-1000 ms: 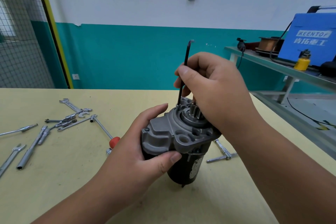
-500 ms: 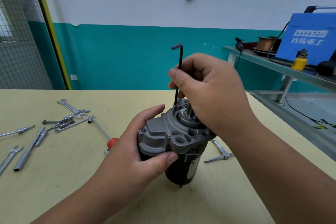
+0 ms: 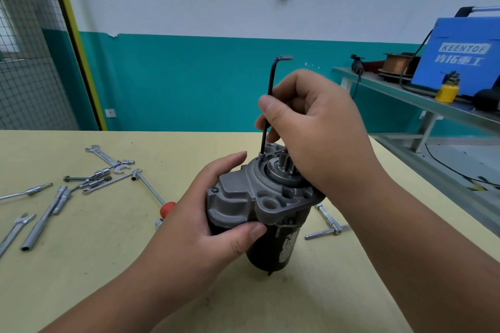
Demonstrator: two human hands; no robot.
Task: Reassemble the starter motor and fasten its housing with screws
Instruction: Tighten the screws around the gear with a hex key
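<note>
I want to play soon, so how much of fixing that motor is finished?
Done: the grey cast-metal housing sits on the black cylindrical motor body, with one small dark screw in its corner. In hand: the left hand grips the housing upright while the right hand pinches a black L-shaped hex key, its tip at a screw hole on the rim. Left: tightening that one; any others are hidden.

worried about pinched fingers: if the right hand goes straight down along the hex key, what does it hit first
Probably the pinion gear on top of the starter motor, right under the right hand that pinches the hex key; depth leaves unclear whether its fingers touch it.
</note>
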